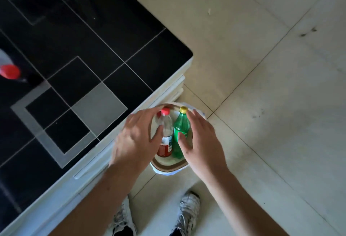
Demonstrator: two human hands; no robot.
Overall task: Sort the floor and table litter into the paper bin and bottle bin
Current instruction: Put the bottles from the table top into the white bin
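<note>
While both hands [136,140] [201,142] hover with released grip, clear red-capped bottle [166,134] and green yellow-capped bottle [180,132] stand in the bin [168,167].

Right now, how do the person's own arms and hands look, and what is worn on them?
Both forearms are bare to the frame's bottom edge: no sleeves show. The left hand and the right hand wear no gloves, and no rings, watch or bracelet are visible. No markings show.
</note>
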